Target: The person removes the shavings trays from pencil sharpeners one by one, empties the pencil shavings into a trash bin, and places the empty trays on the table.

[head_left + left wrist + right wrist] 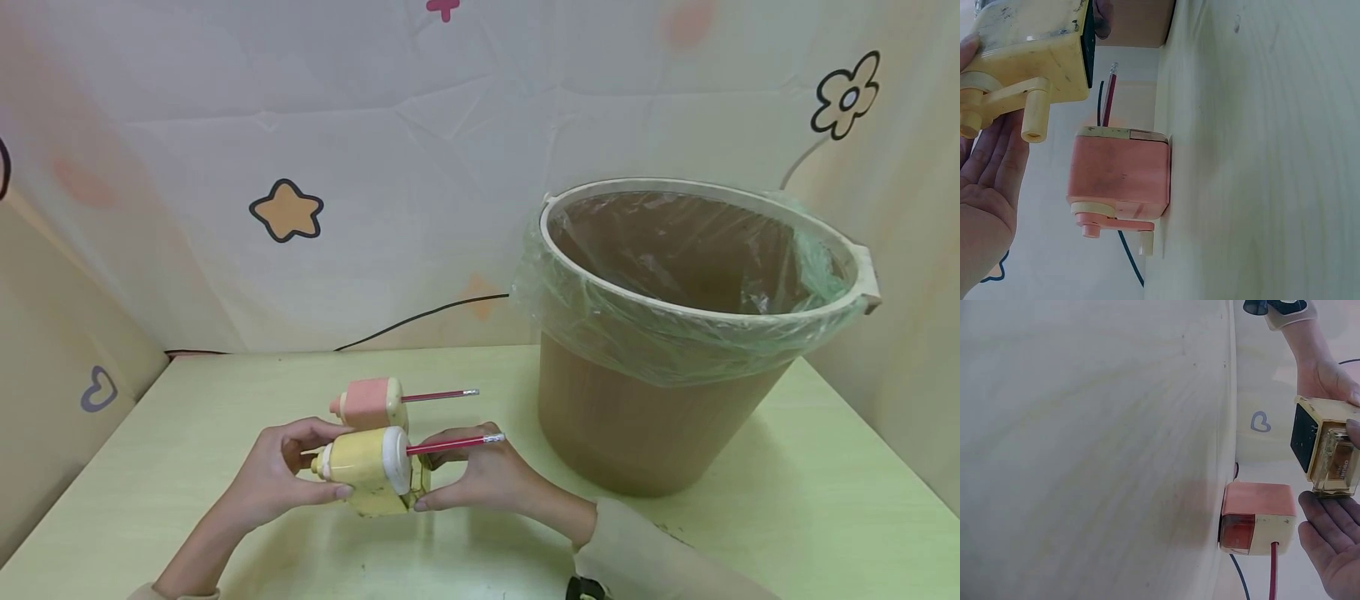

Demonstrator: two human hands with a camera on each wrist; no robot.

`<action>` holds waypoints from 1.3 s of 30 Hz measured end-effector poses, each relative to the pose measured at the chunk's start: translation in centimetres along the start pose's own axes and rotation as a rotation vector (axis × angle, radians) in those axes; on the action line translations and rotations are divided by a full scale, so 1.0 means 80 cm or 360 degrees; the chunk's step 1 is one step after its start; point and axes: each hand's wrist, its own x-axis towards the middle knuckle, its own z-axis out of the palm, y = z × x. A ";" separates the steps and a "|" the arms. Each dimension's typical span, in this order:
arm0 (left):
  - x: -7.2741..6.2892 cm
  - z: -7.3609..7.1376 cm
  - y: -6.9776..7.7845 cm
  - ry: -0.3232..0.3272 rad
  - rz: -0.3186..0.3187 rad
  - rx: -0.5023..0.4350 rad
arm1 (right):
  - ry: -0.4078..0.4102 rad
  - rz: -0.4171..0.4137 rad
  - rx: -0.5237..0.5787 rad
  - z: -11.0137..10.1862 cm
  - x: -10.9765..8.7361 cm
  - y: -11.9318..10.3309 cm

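A yellow crank pencil sharpener (365, 468) is lifted over the table, with a red pencil (450, 445) sticking out of its front. My left hand (288, 471) grips the sharpener from the crank side, thumb along its near side. At the front, my right hand (480, 471) pinches the clear shavings drawer (1338, 464) between thumb and fingers. That drawer juts out from the body below the pencil. The sharpener's dark base (1304, 439) shows in the right wrist view. Behind stands a pink crank pencil sharpener (1121, 175), upright on the table, also holding a red pencil (438, 396).
A large brown bin (637, 417) lined with a thin green plastic bag (675, 354) stands on the right of the table (247, 392). A patterned cloth backdrop (420, 208) closes off the back and sides. Small dark specks (670, 527) lie near the right sleeve.
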 end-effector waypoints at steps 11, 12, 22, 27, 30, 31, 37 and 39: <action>0.001 0.001 -0.002 -0.0004 -0.0010 -0.0015 | 0.0004 -0.0005 0.0007 -0.001 -0.001 0.002; 0.001 0.001 -0.002 -0.0004 -0.0010 -0.0014 | 0.0003 -0.0001 0.0008 -0.001 -0.001 0.001; 0.001 0.002 -0.005 -0.0007 -0.0006 -0.0019 | 0.0013 -0.0032 0.0023 -0.003 -0.003 0.002; 0.001 0.002 -0.005 -0.0001 -0.0007 -0.0009 | 0.0032 -0.0054 0.0040 -0.003 -0.004 0.004; 0.001 0.002 -0.005 0.0003 -0.0005 -0.0007 | 0.0041 -0.0043 0.0045 -0.004 -0.004 0.004; 0.001 0.002 -0.005 0.0003 -0.0006 -0.0007 | 0.0044 -0.0040 0.0045 -0.004 -0.005 0.004; 0.001 0.002 -0.005 0.0002 -0.0008 -0.0016 | 0.0046 -0.0023 0.0044 -0.005 -0.006 0.003; 0.002 0.002 -0.005 0.0002 -0.0011 -0.0016 | 0.0044 -0.0020 0.0033 -0.005 -0.006 0.002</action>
